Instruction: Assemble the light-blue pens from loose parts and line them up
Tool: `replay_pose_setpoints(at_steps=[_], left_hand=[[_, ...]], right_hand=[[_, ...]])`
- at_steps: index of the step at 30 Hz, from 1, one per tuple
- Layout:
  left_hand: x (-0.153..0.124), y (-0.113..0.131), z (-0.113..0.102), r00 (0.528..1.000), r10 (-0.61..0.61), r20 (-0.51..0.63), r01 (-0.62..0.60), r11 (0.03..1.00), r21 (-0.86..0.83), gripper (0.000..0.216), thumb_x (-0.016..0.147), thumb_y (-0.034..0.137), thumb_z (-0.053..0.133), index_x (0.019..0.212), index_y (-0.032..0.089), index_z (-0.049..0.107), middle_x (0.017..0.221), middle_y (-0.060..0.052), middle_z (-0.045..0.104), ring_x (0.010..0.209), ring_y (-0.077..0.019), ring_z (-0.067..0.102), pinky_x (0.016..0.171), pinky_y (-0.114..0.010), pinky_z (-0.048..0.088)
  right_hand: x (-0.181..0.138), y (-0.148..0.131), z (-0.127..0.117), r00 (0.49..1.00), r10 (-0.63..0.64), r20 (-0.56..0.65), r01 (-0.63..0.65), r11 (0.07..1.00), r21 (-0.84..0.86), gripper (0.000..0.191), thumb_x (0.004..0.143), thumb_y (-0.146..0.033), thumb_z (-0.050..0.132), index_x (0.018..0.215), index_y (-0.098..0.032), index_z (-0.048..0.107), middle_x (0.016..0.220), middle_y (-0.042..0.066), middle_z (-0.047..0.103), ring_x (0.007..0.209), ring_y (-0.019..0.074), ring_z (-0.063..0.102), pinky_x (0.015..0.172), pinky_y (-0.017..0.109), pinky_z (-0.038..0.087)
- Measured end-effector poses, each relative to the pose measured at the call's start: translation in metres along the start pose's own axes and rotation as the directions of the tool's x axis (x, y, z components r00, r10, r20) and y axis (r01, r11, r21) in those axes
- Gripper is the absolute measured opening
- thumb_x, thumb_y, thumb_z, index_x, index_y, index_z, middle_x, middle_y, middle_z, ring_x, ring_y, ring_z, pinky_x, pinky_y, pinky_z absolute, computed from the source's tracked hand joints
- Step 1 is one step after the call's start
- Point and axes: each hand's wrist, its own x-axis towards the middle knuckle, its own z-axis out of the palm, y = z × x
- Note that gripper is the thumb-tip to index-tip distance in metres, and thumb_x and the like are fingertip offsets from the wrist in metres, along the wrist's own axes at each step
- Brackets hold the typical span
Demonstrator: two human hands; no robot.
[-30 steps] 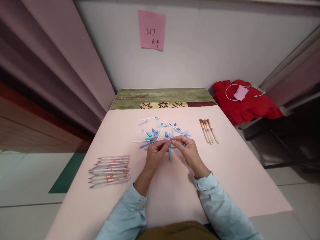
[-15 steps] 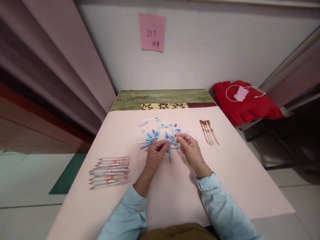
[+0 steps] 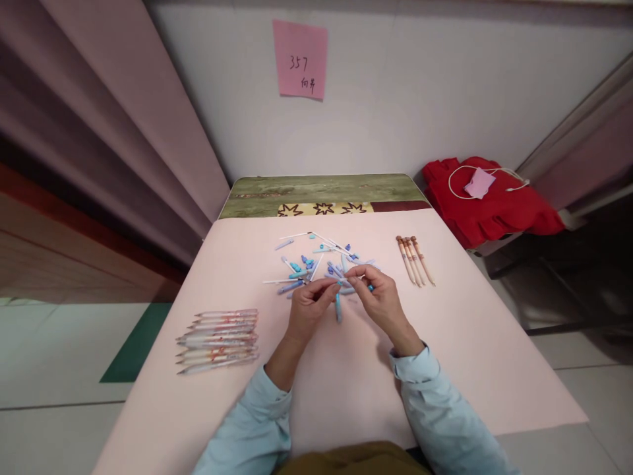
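Observation:
My left hand [image 3: 310,307] is closed in a pinch, thumb against fingertips, on a small teal pen part [image 3: 340,283]. My right hand [image 3: 380,298] meets it from the other side, thumb and forefinger pressed together; what they grip is mostly covered by the fingers. A bit of teal [image 3: 370,287] shows at my right hand's curled fingers. Just below the fingertips is a teal pen barrel [image 3: 338,310]. Behind both hands lies a loose heap of blue, teal and lilac pen parts [image 3: 301,269], with thin white refills [image 3: 281,282] among them.
Several clear-barrelled pens [image 3: 217,340] lie in a row at the left. Several brown-topped pens [image 3: 414,260] lie side by side at the right. Pale pink paper [image 3: 346,396] covers the table. Beyond its right edge sits red cloth [image 3: 494,211] with a white cable.
My right hand has moved slightly toward the left, so the fingertips of both hands now almost touch around the small part. The pens and the heap look the same.

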Motion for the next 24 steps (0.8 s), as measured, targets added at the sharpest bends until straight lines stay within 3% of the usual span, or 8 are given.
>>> replay_pose_setpoints(at_steps=[9, 17, 20, 24], left_hand=[[0.000, 0.001, -0.001, 1.000, 0.028, 0.012, -0.028, 0.999, 0.035, 0.018, 0.082, 0.033, 0.071, 0.089, 0.018, 0.076, 0.067, 0.000, 0.068, 0.059, -0.0109, 0.058, 0.061, -0.022, 0.048], [0.000, 0.001, -0.001, 0.994, 0.095, 0.061, -0.104, 0.978, 0.180, 0.016, 0.082, 0.030, 0.071, 0.092, 0.019, 0.078, 0.081, -0.004, 0.075, 0.068, -0.0143, 0.063, 0.065, -0.025, 0.049], [0.000, 0.001, 0.000, 0.997, 0.061, 0.053, -0.068, 0.987, 0.144, 0.018, 0.082, 0.031, 0.070, 0.091, 0.018, 0.077, 0.079, -0.003, 0.073, 0.065, -0.0136, 0.061, 0.063, -0.025, 0.049], [0.000, 0.000, 0.002, 0.999, -0.023, 0.037, 0.022, 0.999, 0.032, 0.019, 0.082, 0.034, 0.071, 0.089, 0.017, 0.076, 0.067, 0.000, 0.067, 0.061, -0.0124, 0.058, 0.061, -0.024, 0.048]], right_hand=[[0.001, -0.005, -0.005, 0.982, -0.179, 0.067, 0.189, 0.962, -0.196, 0.012, 0.094, -0.021, 0.054, 0.091, -0.020, 0.066, 0.084, 0.003, 0.065, 0.075, 0.0162, 0.059, 0.070, 0.027, 0.045], [0.002, 0.001, -0.009, 0.919, -0.318, 0.235, 0.386, 0.849, -0.361, 0.018, 0.098, -0.020, 0.046, 0.097, -0.020, 0.064, 0.088, 0.006, 0.065, 0.083, 0.0191, 0.063, 0.074, 0.030, 0.049], [0.000, 0.001, -0.005, 0.935, -0.313, 0.168, 0.354, 0.864, -0.358, 0.015, 0.097, -0.022, 0.051, 0.099, -0.021, 0.065, 0.088, 0.006, 0.069, 0.081, 0.0182, 0.065, 0.073, 0.028, 0.051], [-0.005, -0.001, 0.002, 0.943, -0.314, 0.109, 0.331, 0.872, -0.361, 0.022, 0.097, -0.022, 0.051, 0.115, -0.021, 0.064, 0.105, 0.006, 0.074, 0.091, 0.0178, 0.070, 0.078, 0.027, 0.053]])
